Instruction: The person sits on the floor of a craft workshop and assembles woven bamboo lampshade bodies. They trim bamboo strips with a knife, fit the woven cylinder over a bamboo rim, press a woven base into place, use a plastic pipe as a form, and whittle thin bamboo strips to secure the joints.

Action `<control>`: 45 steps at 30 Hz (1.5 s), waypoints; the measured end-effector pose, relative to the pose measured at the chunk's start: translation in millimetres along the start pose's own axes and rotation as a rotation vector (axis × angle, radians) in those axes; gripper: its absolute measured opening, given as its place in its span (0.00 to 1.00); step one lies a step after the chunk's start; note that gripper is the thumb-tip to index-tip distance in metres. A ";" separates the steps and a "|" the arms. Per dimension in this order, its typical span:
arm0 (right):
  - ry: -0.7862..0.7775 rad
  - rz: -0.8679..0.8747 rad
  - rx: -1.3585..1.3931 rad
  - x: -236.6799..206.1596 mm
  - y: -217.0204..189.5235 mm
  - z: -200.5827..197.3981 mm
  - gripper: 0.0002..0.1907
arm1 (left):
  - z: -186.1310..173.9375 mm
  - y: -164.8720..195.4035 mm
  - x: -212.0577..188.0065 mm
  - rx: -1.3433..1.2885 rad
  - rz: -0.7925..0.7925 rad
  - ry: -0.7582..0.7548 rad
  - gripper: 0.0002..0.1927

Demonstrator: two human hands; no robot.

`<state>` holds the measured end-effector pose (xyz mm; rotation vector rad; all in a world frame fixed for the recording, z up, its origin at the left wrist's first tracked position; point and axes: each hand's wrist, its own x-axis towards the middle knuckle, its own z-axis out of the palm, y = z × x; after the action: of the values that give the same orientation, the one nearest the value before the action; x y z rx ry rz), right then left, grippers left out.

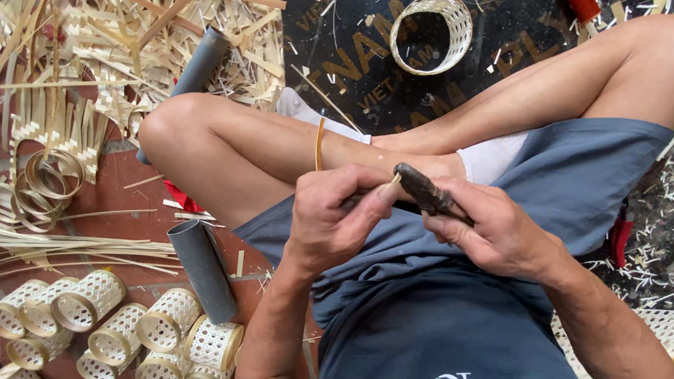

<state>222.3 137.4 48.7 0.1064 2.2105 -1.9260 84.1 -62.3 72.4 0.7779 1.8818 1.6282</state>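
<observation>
Both hands are close to the camera, over the lap. Left hand has its fingers curled tight around the end of a thin bamboo strip, which bends up in front of the knee. Right hand is closed around a dark knife, and the tip sits right at the strip's end, beside the left thumb. It looks like the strip's end is being trimmed or split. I think the next cut needs a slow, small push, with the thumb kept clear of the blade. Small woven baskets lie on the floor to the left, near a grey tube, and one woven ring lies beyond the legs
</observation>
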 end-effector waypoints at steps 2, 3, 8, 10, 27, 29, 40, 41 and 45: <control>-0.122 0.030 0.188 0.7 5.8 -1.2 0.12 | -4.2 -0.6 -4.7 -0.029 -0.030 -0.037 0.04; -0.140 0.040 0.202 0.9 7.4 -2.7 0.13 | -5.8 -0.5 -6.5 -0.045 -0.045 -0.057 0.05; -0.209 0.076 0.207 1.3 7.5 -7.1 0.13 | -2.8 -2.1 -6.8 0.018 -0.086 -0.068 0.05; 0.026 -0.125 -0.167 -10.5 9.6 -18.8 0.21 | -1.0 -3.7 -0.7 0.071 -0.051 -0.050 0.03; 0.673 0.857 -1.368 -187.5 157.4 -135.8 0.14 | -69.9 -22.5 47.6 -0.059 0.330 0.279 0.03; 0.725 0.365 -1.443 -112.4 115.7 -158.1 0.11 | -70.5 -23.2 46.4 -0.104 0.306 0.274 0.04; -0.451 -0.534 -1.757 213.6 19.5 -88.5 0.06 | -76.5 -13.4 6.1 -0.162 0.283 0.461 0.07; -0.352 -0.441 -1.691 214.3 21.2 -95.6 0.05 | -79.7 -14.6 3.0 -0.214 0.275 0.485 0.07; 0.089 -0.121 -1.296 192.4 39.9 -119.2 0.08 | -88.8 -24.7 -2.0 -0.395 0.296 0.514 0.08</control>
<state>29.2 245.1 -14.0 -0.1503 3.0576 -0.2186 20.1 -127.4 60.0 0.5142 1.7173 2.4805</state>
